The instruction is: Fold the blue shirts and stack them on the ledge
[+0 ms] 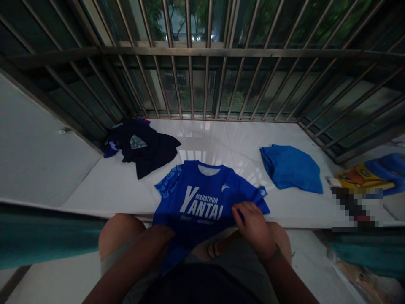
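Spreading across the front of a white ledge, a blue T-shirt lies collar toward the window, its lower part hanging over the edge between the person's knees. White lettering on its chest reads "Marathon Yantai", and its left-side sleeve in view carries a lighter wave pattern.

The right hand rests on the shirt near the plain sleeve, fingers bent and close together; whether they pinch the fabric, one cannot tell. The left hand is at the opposite side, low on the shirt, too dark and blurred to tell how its fingers stand.

Beyond the patterned sleeve lies a rumpled heap of dark clothes. On the other side, apart from the shirt, sits a folded piece of brighter blue cloth. Farther right is a yellow and blue bag. Metal bars stand behind the ledge, with greenery outside.
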Demonstrator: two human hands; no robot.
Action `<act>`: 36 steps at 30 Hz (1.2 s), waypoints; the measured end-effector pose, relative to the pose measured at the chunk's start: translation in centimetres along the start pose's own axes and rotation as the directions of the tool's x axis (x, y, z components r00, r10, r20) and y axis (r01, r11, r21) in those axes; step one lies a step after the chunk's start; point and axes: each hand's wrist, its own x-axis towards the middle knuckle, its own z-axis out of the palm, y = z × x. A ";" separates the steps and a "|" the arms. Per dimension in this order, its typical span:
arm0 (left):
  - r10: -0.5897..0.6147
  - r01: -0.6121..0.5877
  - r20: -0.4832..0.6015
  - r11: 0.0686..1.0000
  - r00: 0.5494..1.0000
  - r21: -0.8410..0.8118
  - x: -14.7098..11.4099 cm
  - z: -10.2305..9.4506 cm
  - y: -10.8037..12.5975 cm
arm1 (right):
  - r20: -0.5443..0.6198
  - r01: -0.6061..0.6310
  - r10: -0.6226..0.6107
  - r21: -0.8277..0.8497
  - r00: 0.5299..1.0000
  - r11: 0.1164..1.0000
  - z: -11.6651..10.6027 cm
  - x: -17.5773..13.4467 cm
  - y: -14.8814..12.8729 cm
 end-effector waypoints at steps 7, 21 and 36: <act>0.008 0.005 -0.058 0.974 0.998 0.227 11.4 3.0 1.7 | 0.002 -0.050 0.051 -0.163 0.999 0.985 5.0 3.7 0.9; -0.139 0.203 -0.248 0.945 0.959 0.258 13.4 3.3 -1.4 | 0.184 -0.296 0.372 -0.341 0.910 0.892 1.2 4.8 4.0; -0.293 0.339 -0.191 0.895 0.937 0.290 24.9 -0.6 -1.7 | 0.118 -0.249 0.315 -0.387 0.942 0.888 -2.7 16.8 7.5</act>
